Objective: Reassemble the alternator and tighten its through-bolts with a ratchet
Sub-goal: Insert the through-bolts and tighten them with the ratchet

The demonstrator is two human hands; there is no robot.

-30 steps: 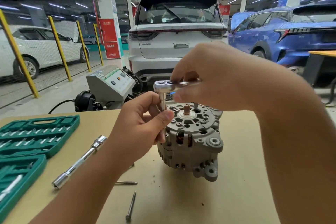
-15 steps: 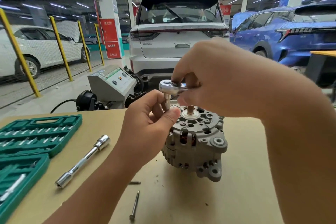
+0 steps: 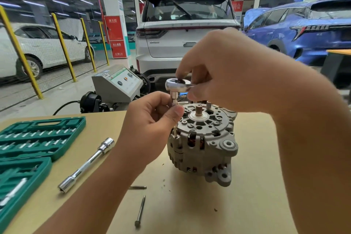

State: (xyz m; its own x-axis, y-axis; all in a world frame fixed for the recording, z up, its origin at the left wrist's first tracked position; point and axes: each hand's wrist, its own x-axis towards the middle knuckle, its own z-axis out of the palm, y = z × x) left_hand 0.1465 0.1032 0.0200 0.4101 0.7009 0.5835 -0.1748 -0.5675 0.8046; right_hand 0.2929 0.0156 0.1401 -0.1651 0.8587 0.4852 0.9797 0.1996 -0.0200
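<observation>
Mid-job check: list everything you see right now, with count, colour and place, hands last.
alternator: one, grey, upright mid-table
ratchet: one, chrome, above alternator's left edge
through-bolt: one, under the ratchet, entering the housing
loose bolts: two, dark, table front
extension bar: one, chrome, left of alternator
socket case: one, green, open, far left
table: one, tan
tester unit: one, grey, behind table
cars: three, two white, one blue, background
left hand: pinches socket shaft
right hand: grips ratchet

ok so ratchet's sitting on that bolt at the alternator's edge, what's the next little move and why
Probably swing the ratchet handle a short stroke with the right hand to run the through-bolt down. Its shank stands well above the alternator housing, so it isn't seated yet, and the left hand pinches the socket stem, keeping it upright.
</observation>
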